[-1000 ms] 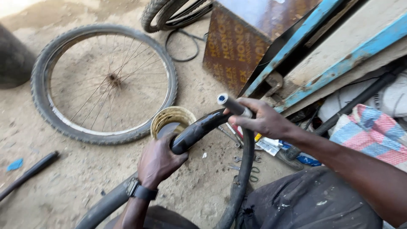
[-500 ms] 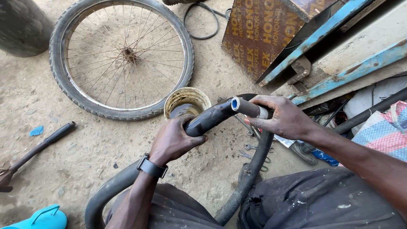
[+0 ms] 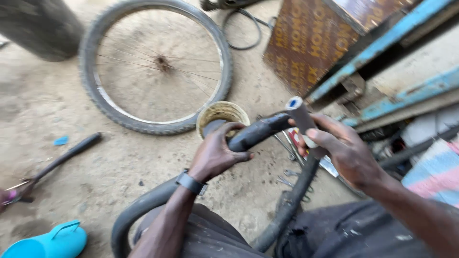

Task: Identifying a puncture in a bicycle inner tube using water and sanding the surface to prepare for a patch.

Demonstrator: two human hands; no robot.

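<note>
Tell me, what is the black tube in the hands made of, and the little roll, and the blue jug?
The black tube looks like dull rubber: it bends in a soft loop where the left hand grips it. The little roll in the right hand looks grey and rough, perhaps sandpaper, but it is blurred. The blue jug looks like smooth plastic, bright with a faint shine.
</note>
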